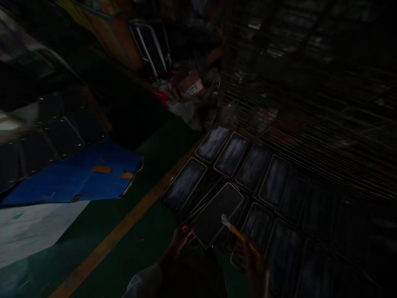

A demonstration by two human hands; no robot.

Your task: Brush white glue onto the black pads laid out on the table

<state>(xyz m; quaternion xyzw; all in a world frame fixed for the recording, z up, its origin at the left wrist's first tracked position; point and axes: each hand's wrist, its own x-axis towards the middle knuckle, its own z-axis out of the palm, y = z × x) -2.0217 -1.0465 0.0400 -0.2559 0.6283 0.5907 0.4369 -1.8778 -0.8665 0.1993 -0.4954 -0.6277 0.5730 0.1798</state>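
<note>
The scene is very dark. My left hand (180, 240) grips the near corner of a dark rectangular panel (217, 213), holding it tilted above the others. My right hand (252, 263) holds a small brush (237, 234) with a yellow handle, its pale bristles touching the panel's near right edge. Several similar dark rounded panels (231, 154) with whitish streaks lie in rows on the floor beneath and beyond my hands.
A wire rack (310, 107) with many thin rods rises at the right, above the rows. A yellow floor line (124, 227) crosses the green floor. A blue sheet (80, 176) with more panels lies at left. Bags and a box (189, 89) are piled far ahead.
</note>
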